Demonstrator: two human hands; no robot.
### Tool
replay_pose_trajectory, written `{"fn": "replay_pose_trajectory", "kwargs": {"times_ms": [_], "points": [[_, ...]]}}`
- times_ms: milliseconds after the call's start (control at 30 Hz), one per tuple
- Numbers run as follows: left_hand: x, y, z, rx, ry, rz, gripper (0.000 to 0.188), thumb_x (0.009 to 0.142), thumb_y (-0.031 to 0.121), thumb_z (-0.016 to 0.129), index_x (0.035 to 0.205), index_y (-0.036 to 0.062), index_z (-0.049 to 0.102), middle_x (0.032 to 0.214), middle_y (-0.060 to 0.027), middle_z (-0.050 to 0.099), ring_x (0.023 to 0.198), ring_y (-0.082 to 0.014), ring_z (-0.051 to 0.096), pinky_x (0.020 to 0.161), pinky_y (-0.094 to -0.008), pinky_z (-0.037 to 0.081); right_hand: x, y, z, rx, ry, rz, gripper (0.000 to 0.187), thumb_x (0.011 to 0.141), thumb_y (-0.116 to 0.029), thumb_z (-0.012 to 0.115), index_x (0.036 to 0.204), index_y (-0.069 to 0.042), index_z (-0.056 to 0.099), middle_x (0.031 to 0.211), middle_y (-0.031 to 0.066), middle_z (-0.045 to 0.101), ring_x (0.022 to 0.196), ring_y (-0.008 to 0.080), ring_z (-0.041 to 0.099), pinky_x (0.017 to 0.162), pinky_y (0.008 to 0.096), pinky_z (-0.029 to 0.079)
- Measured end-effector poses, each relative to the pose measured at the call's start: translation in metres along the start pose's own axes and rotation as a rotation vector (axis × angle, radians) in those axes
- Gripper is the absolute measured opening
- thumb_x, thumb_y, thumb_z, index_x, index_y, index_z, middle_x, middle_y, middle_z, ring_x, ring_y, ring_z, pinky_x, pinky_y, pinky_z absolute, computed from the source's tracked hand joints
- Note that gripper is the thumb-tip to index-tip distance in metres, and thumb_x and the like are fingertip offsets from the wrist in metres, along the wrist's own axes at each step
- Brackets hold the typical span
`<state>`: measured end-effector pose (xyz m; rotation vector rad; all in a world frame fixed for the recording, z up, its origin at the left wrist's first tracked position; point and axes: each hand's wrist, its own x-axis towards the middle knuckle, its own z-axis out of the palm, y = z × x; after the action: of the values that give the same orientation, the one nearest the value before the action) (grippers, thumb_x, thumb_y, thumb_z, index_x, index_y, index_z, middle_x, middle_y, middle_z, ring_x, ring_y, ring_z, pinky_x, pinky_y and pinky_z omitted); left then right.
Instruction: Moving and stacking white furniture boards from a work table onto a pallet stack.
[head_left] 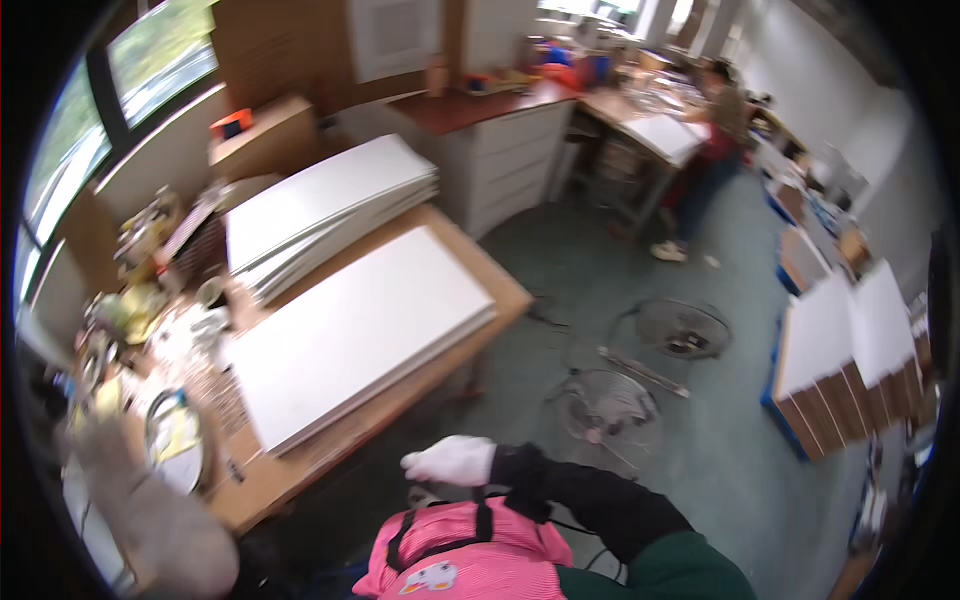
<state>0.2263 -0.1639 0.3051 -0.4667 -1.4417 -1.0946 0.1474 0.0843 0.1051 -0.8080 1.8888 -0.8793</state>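
My left hand (pixel 100 440) reaches to the cluttered end of the worktable at the far left. It is smeared by motion, so its fingers cannot be made out. Beside it lies a round dish (pixel 158 470) with something yellow in it. In a white glove, my right hand (pixel 452 462) hangs in front of my pink apron (pixel 470 560), fingers curled; what it may hold is hidden. A stack of white panels (pixel 360 330) lies on the brown worktable (pixel 505 290), beyond both hands. Behind it stands another stack of white panels (pixel 325 200), slightly fanned.
Two round floor fans (pixel 605 415) stand on the green floor to the right of the table. More panels (pixel 820 330) lean upright at the right. A person (pixel 715 140) works at a far bench. Drawers (pixel 515 165) stand behind the table, and small clutter (pixel 140 310) covers its left end.
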Motion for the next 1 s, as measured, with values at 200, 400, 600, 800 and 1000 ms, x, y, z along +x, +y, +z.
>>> {"fn": "replay_pose_trajectory", "kwargs": {"times_ms": [200, 400, 600, 800, 1000], "points": [[-0.073, -0.107, -0.123, 0.511, -0.322, -0.84, 0.04, 0.095, 0.02, 0.043, 0.123, -0.0071, 0.05, 0.139, -0.0185, 0.04, 0.133, -0.0277, 0.033, 0.109, -0.035, 0.025, 0.051, 0.032, -0.032, 0.654, 0.283, 0.147, 0.06, 0.097, -0.047, 0.036, 0.116, 0.006, 0.057, 0.105, 0.0172, 0.064, 0.084, 0.0192, 0.063, 0.084, 0.03, 0.049], [-0.059, -0.185, -0.158, 0.209, -0.033, -1.181, 0.056, 0.095, 0.029, 0.048, 0.14, 0.0015, 0.033, 0.143, -0.0132, 0.034, 0.13, -0.024, 0.036, 0.105, -0.0362, 0.03, 0.099, 0.037, -0.17, 0.965, 0.56, 0.152, 0.062, 0.095, -0.047, 0.038, 0.131, 0.003, 0.04, 0.124, 0.0192, 0.053, 0.076, 0.0183, 0.063, 0.057, 0.0255, 0.05], [-0.022, -0.293, -0.15, 0.132, 0.034, -1.175, 0.062, 0.094, 0.037, 0.05, 0.144, 0.0078, 0.028, 0.142, -0.0117, 0.037, 0.128, -0.0277, 0.04, 0.103, -0.0391, 0.033, 0.145, 0.047, -0.353, 1.036, 0.84, 0.143, 0.072, 0.092, -0.052, 0.045, 0.134, 0.005, 0.037, 0.128, 0.0209, 0.049, 0.088, 0.0239, 0.062, 0.063, 0.0286, 0.051], [-0.053, -0.478, -0.154, 0.767, -0.23, -1.09, 0.06, 0.096, 0.044, 0.04, 0.132, -0.0033, 0.043, 0.13, -0.0205, 0.051, 0.124, -0.0289, 0.045, 0.104, -0.0324, 0.031, 0.26, 0.11, -0.455, 0.913, 0.995, 0.3, 0.073, 0.089, -0.044, 0.056, 0.145, -0.011, 0.023, 0.148, 0.0213, 0.022, 0.117, 0.0349, 0.048, 0.082, 0.0384, 0.051], [-0.079, -0.624, -0.108, 0.967, -0.403, -1.121, 0.046, 0.094, 0.042, 0.038, 0.12, 0.0058, 0.049, 0.113, -0.0248, 0.056, 0.107, -0.0424, 0.052, 0.089, -0.0452, 0.041, 0.341, 0.234, -0.541, -0.637, 1.064, 0.094, 0.06, 0.095, -0.038, 0.041, 0.145, -0.01, 0.023, 0.15, 0.0171, 0.022, 0.137, 0.038, 0.021, 0.112, 0.0407, 0.021]]}}
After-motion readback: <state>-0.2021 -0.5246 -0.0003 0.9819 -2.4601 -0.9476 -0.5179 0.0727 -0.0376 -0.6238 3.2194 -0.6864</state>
